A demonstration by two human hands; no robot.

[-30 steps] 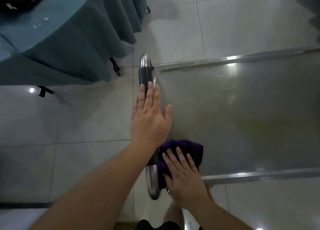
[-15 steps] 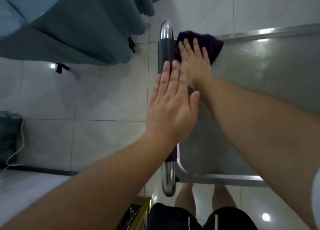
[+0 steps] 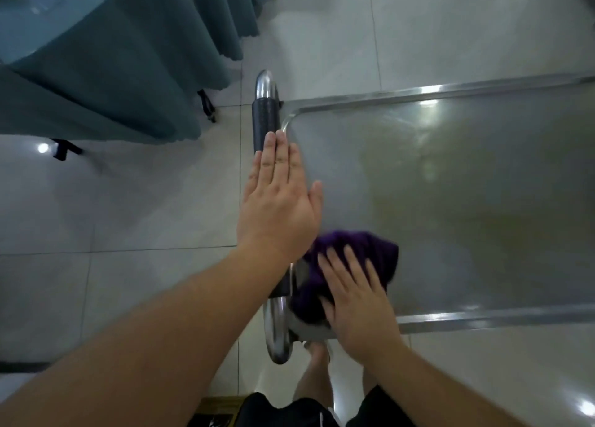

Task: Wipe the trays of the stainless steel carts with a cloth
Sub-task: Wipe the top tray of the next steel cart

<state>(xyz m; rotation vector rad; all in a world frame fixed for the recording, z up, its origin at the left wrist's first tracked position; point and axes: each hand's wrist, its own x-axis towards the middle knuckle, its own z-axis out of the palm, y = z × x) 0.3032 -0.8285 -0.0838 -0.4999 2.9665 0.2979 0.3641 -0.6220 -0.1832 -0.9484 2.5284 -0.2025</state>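
The stainless steel cart's top tray (image 3: 467,201) fills the right half of the view, dull and streaked. A purple cloth (image 3: 351,259) lies bunched in the tray's near left corner. My right hand (image 3: 357,301) presses flat on the cloth, fingers straight and spread. My left hand (image 3: 278,201) rests flat with straight fingers on the cart's handle bar (image 3: 264,117), a black grip with chrome ends running along the tray's left end.
A table draped in teal cloth (image 3: 106,66) stands at the upper left, its black feet on the pale tiled floor (image 3: 128,201). My legs and dark shorts (image 3: 289,407) show at the bottom, near the cart's near corner.
My right hand has swept the purple cloth from the tray's far left corner back to its near left corner. My left hand stays flat on the handle.
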